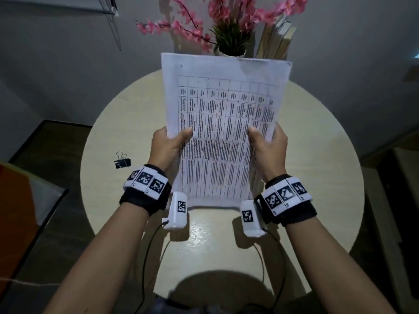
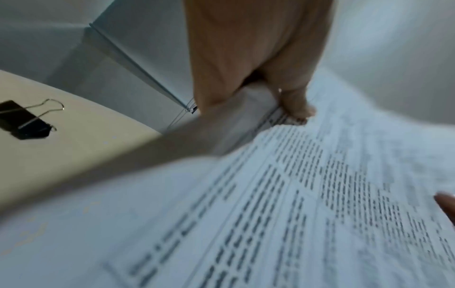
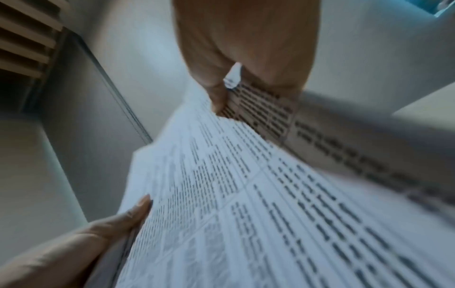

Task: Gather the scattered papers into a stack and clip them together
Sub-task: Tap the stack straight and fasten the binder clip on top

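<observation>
A stack of white papers (image 1: 224,123) printed with a table stands nearly upright over the round table, its bottom edge near the tabletop. My left hand (image 1: 169,143) grips its left edge, thumb on the front sheet. My right hand (image 1: 267,146) grips the right edge the same way. The printed sheets (image 2: 295,194) fill the left wrist view below my left hand (image 2: 246,58), and the stack (image 3: 246,194) fills the right wrist view under my right hand (image 3: 246,48). A black binder clip (image 1: 122,161) lies on the table left of my left hand, also the binder clip (image 2: 24,120).
The round beige table (image 1: 317,177) carries a pot of pink flowers (image 1: 229,26) at its far edge, with books (image 1: 276,39) leaning beside it. Cables (image 1: 147,257) run from the wrist cameras over the near edge. An orange object (image 1: 13,211) sits low at the left.
</observation>
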Tool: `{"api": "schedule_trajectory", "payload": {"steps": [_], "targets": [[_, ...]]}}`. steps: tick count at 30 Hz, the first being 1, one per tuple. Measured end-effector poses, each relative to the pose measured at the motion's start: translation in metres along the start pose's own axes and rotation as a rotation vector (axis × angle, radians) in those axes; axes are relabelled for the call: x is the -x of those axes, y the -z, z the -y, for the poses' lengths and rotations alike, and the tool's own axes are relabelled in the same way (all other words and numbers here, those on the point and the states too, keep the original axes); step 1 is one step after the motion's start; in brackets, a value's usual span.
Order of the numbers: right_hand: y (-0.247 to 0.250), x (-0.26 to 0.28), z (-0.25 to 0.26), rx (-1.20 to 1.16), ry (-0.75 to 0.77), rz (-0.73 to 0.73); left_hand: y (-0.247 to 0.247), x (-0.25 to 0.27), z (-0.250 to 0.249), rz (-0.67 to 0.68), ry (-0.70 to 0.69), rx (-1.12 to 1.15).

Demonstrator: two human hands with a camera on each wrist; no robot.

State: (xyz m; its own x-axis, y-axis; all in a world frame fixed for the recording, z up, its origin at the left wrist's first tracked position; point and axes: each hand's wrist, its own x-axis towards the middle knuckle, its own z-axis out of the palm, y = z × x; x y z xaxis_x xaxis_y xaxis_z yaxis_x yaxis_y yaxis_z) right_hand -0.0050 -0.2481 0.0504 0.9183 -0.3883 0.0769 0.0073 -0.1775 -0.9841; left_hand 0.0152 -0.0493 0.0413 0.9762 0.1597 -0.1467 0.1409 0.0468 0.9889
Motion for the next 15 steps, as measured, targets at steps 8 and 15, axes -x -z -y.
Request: {"api": "schedule_trajectory", "payload": {"steps": [8,15], "targets": [[-0.01,0.017,-0.068,0.51,-0.408,0.185,0.009,0.001,0.086,-0.104,0.263,-0.467],[-0.011,0.022,-0.101,0.701,-0.467,0.277,0.008,0.01,0.107,-0.134,0.343,-0.575]]}}
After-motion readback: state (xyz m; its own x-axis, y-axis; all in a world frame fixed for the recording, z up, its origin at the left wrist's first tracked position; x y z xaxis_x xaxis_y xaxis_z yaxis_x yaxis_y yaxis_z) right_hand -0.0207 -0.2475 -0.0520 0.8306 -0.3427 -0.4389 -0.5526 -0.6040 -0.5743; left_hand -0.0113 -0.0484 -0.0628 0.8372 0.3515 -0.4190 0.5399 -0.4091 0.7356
